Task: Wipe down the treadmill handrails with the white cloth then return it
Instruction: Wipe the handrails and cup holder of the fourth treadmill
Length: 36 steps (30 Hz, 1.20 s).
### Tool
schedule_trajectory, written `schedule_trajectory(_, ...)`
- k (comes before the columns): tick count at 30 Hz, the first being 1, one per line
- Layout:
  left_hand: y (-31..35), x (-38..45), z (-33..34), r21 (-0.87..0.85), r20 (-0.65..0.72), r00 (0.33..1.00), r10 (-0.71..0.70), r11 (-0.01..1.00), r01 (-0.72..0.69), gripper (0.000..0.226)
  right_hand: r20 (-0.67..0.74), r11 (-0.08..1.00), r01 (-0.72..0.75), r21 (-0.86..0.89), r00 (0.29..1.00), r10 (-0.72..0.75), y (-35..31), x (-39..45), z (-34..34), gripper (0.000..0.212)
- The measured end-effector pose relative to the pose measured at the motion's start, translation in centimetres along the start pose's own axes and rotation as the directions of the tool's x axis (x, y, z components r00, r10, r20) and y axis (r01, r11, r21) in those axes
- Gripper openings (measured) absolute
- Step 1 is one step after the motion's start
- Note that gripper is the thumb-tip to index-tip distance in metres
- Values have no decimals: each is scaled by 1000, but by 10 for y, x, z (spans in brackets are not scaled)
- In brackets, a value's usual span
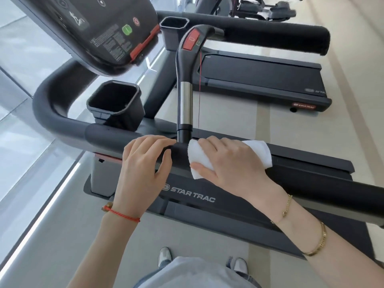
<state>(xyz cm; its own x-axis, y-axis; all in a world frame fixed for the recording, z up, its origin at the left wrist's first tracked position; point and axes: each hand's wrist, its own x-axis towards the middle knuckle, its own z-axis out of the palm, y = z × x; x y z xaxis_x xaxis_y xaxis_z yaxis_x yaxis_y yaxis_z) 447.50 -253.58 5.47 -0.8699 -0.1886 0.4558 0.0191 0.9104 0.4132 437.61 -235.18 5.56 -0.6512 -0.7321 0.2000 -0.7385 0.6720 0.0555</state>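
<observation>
A thick dark handrail of the near treadmill runs from the curved left end across to the lower right. My right hand presses a folded white cloth around the rail, just right of where the centre bar with its silver section joins it. The cloth wraps over the top and sticks out on both sides of my hand. My left hand grips the same rail just left of that joint, fingers curled over it. The far handrail lies beyond.
The tilted console hangs at the upper left. Two black cup holders sit beside it. A thin red safety cord hangs by the centre bar. A second treadmill stands behind, and my feet are on the floor below.
</observation>
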Motion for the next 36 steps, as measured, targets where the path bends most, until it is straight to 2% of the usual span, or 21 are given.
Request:
schedule_trajectory(10,-137,23,-57,-13,-103,991,-90,996,89,25,-42,998,-59,-34,997,58,-77,60,8,60)
schedule_trajectory(15,-184,38,-65,8,-48,995,-85,996,86,21,-25,998,-59,-12,998,59,-125,106,10,62)
schedule_trajectory(19,-198,41,-61,24,-17,998,-54,998,55,18,-9,998,-57,1,998,57,-145,121,11,60)
schedule_trajectory(22,-204,42,-61,2,-2,999,-35,999,35,17,-49,998,-64,-1,997,64,-139,104,10,56)
schedule_trajectory(26,-204,43,-60,-32,-6,999,-36,999,36,17,-77,989,-145,-17,987,143,-123,80,9,54)
schedule_trajectory(29,-203,42,-60,-68,-26,998,-49,997,47,17,-62,980,-198,0,978,197,-125,93,8,54)
schedule_trajectory(36,-197,43,-61,-136,-52,995,-90,987,82,15,-18,996,-75,54,997,76,-161,150,16,52)
